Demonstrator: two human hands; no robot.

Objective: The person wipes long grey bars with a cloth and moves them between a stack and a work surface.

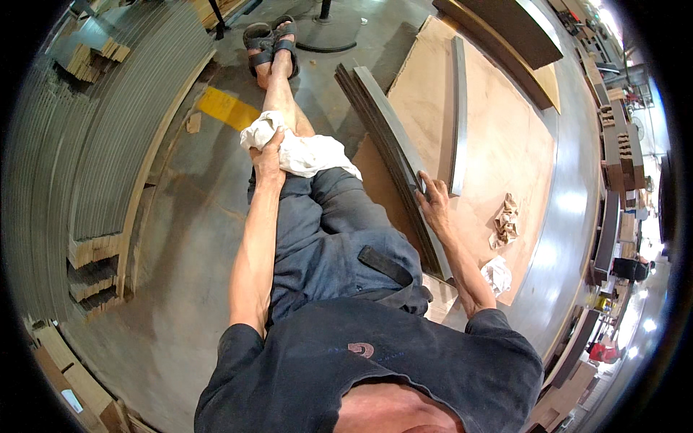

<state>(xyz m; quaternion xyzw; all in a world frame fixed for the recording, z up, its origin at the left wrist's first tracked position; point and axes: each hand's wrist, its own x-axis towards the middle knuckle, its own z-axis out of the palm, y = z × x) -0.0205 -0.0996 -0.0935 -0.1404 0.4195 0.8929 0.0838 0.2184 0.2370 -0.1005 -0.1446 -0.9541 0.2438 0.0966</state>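
Observation:
My left hand (268, 163) is closed round a bunched white cloth (310, 154), which lies draped over my legs near the knees. To the right of my legs lies a stack of long dark grey strips (390, 131), slanting from far left to near right. My right hand (435, 203) is at the right edge of this stack, with thumb and fingers bent at the top strip and seeming to pinch its edge. Further right, a single grey strip (458, 115) lies apart on a brown cardboard sheet (498, 130).
Crumpled brown paper (504, 222) and a crumpled white piece (497, 275) lie by my right forearm. Tall stacks of grey-edged boards (137, 123) stand on the left. A dark long board (505, 29) lies at the far right. Yellow floor marking (225, 108) shows beside my legs.

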